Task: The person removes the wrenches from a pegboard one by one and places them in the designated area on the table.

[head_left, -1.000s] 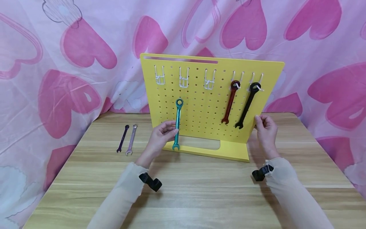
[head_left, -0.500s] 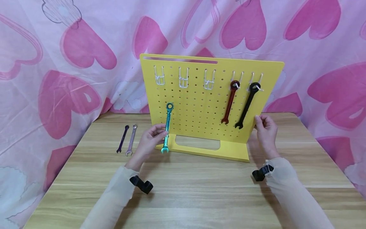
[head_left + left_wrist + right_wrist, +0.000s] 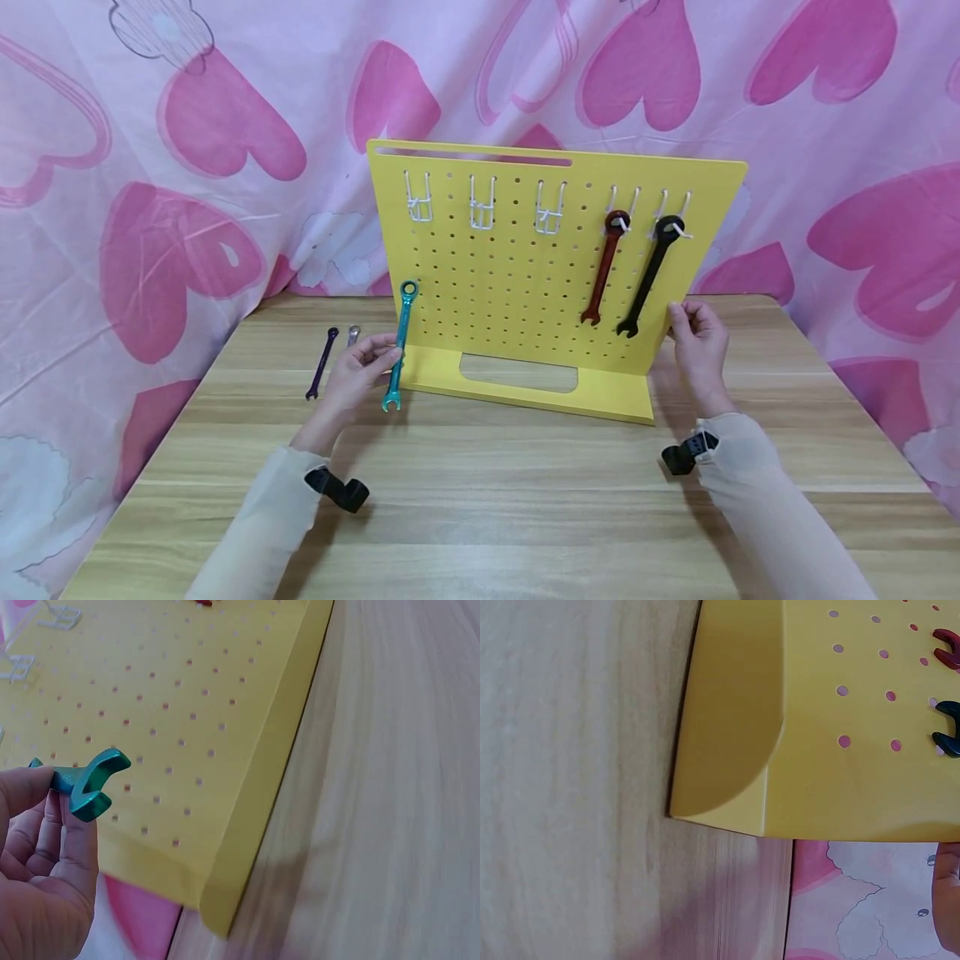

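My left hand (image 3: 351, 379) pinches a teal combination wrench (image 3: 402, 333) by its shaft, ring end up, in front of the lower left of the yellow pegboard (image 3: 517, 287). In the left wrist view the wrench's open-end jaw (image 3: 94, 784) points toward the camera, with thumb and fingers around the shaft. My right hand (image 3: 701, 350) grips the pegboard's right edge; only part of that hand (image 3: 946, 900) shows in the right wrist view. A red wrench (image 3: 602, 271) and a black wrench (image 3: 647, 279) hang from the two rightmost hooks.
White wire hooks (image 3: 482, 215) line the board's upper left, bearing nothing. On the wooden table (image 3: 510, 517) lie a dark purple wrench (image 3: 322, 364) and a silvery wrench (image 3: 353, 335), the latter mostly hidden by the left hand. A pink heart-patterned cloth (image 3: 225, 108) hangs behind.
My left hand has carried the teal wrench leftward and slightly down, from before the board to its left edge, now covering most of the silvery wrench. The right hand stays put.
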